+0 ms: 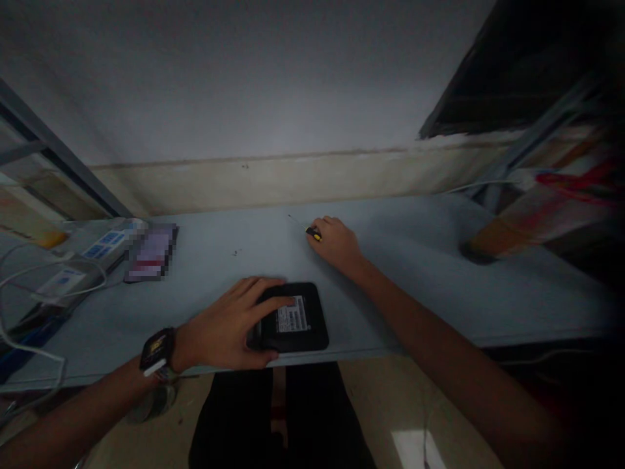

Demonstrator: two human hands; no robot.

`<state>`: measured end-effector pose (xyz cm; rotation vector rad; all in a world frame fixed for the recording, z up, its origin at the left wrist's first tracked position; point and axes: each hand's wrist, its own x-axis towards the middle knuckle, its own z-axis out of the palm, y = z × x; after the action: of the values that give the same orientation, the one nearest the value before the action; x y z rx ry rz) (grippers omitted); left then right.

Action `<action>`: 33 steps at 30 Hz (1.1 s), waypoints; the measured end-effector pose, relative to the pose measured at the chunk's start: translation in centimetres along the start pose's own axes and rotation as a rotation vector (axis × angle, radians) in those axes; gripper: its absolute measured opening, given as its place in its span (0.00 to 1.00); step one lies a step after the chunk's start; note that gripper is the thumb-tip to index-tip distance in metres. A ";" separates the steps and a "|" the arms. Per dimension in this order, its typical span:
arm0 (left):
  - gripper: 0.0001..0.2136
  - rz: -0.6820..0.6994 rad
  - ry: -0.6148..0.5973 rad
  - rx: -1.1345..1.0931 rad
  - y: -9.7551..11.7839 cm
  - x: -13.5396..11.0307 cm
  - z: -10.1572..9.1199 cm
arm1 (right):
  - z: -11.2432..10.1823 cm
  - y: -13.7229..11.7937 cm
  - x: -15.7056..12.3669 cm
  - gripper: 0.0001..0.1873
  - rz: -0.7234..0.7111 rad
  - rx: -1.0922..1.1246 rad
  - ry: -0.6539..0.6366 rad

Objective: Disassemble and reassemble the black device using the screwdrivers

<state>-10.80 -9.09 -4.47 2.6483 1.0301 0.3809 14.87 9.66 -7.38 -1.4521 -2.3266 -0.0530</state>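
Your left hand grips the black case on the worktop; your right hand has its fingers around a yellow-and-black screwdriver.

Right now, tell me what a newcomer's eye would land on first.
Probably the flat black case with a white printed label, spanned by the left hand's grip at the near edge of the pale blue-grey table. Next, likely the black-and-yellow tool with a thin shaft in the right hand's grip, farther back near the middle. Then the pixelated rectangular device at the left.
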 end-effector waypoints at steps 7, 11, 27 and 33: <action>0.37 0.009 0.138 0.013 -3.5 2.8 0.3 | 0.4 1.7 0.7 0.12 0.031 -0.024 0.027; 0.35 -0.021 0.196 0.029 -6.3 4.7 0.5 | 0.5 2.5 1.1 0.12 0.067 -0.046 0.042; 0.38 -0.064 0.184 0.010 -9.5 6.7 1.0 | -2.4 4.2 1.5 0.18 0.280 0.000 0.047; 0.38 -0.071 0.201 0.102 -9.3 8.1 1.7 | -4.5 7.2 1.3 0.17 0.467 -0.008 -0.134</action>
<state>-10.13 2.81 -8.08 2.6960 1.2318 0.6047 22.03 13.08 -4.07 -2.0177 -2.0232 0.1697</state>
